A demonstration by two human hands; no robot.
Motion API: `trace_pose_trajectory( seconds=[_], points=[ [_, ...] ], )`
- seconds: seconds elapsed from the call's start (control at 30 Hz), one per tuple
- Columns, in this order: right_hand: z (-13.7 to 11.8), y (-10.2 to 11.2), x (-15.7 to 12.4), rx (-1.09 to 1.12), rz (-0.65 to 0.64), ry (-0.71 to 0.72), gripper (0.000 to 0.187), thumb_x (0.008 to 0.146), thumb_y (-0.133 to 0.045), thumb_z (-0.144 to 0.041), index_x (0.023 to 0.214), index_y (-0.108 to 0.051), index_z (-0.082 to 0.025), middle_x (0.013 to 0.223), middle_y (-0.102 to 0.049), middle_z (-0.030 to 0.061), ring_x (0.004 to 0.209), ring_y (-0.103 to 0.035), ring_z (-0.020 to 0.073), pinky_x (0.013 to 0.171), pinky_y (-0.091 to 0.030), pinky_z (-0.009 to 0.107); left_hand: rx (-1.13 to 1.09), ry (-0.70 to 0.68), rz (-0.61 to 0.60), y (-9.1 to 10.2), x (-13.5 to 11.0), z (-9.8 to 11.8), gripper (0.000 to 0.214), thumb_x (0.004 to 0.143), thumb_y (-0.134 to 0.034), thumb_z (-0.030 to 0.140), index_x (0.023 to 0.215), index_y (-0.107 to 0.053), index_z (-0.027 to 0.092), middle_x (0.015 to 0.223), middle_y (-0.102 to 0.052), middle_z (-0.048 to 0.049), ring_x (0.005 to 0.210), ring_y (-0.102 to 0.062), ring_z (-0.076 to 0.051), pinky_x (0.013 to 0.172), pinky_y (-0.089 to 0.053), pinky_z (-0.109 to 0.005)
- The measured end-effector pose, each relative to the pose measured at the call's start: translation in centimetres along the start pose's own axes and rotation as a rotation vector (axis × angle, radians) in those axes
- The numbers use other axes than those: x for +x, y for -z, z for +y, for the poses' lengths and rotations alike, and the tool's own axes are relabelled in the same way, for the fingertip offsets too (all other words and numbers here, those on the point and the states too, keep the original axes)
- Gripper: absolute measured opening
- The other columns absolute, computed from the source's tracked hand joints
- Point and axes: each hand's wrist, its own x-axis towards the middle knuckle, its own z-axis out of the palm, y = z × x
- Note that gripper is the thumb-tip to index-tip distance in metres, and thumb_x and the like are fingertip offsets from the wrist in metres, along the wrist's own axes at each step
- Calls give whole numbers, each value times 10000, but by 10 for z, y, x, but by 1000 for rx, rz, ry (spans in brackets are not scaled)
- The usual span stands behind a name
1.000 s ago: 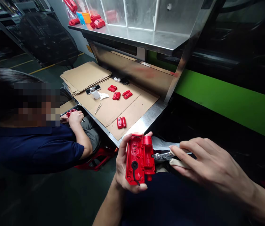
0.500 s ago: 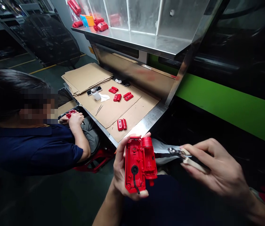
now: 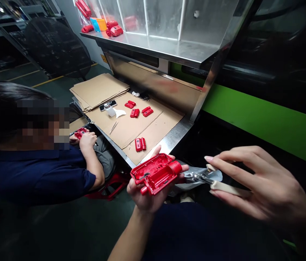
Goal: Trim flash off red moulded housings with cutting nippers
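My left hand [image 3: 149,203] holds a red plastic housing [image 3: 160,178], its hollow inside facing up and its body tilted. A rounded tube-like section runs along one side of the housing, and a small dark part shows inside. To the right, my right hand [image 3: 275,188] grips pliers with cream handles [image 3: 230,189]. The metal jaws point left, close to the housing's right end. Whether they touch it I cannot tell. Beyond my left hand, a similar red housing [image 3: 140,144] lies on the cardboard-covered bench.
Several more red housings, including one housing [image 3: 134,113], lie farther back on the cardboard [image 3: 125,132]. Tweezers [image 3: 113,127], a white bottle [image 3: 109,110] and stacked cardboard sheets [image 3: 98,88] are there too. At left sits a co-worker [image 3: 41,177] holding a red part [image 3: 81,133]. A metal shelf [image 3: 163,47] overhangs the bench.
My left hand has turned the housing from upright to a flatter slant, its tube side now toward me. The pliers in my right hand have moved left, nearer the housing.
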Motion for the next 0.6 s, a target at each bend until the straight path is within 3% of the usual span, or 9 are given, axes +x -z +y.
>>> trace_pose_trajectory(
  seconds=[0.1,0.23,0.4,0.47,0.6],
  points=[
    [1,0,1,13,-5,-6,508,870,-717,-309,1337,-590,-152,1124,-626,137,1022,-584,287,847,-519,464,-41,52,53,-1,0,-2,837,765,-581,705,1419,-432,204,1296,-581,-143,1116,-644,-399,940,-508,-457],
    [2,-1,2,18,-11,-16,525,863,-724,-324,1345,-587,-167,1123,-630,134,1024,-587,297,848,-519,478,-25,88,135,-1,2,-2,893,747,-555,757,1425,-408,195,1269,-581,-147,1096,-645,-413,915,-487,-462],
    [1,-3,3,2,-13,-4,526,862,-725,-346,1332,-593,-150,1117,-637,139,1004,-597,287,830,-526,457,17,98,155,-1,3,-3,905,750,-514,784,1433,-397,201,1276,-568,-153,1089,-643,-422,920,-485,-500],
    [0,-3,4,-3,-20,4,510,872,-713,-367,1317,-605,-141,1112,-640,142,991,-599,278,806,-531,437,51,59,136,0,2,-4,893,738,-568,754,1444,-390,235,1277,-570,-139,1100,-638,-426,965,-475,-545],
    [-5,-4,4,6,-45,-2,454,899,-679,-382,1258,-641,-107,1104,-640,147,979,-593,252,792,-532,405,264,-161,39,3,-2,-6,1009,628,-810,604,1478,-341,331,1348,-552,-128,1236,-553,-448,1080,-405,-619]
  ],
)
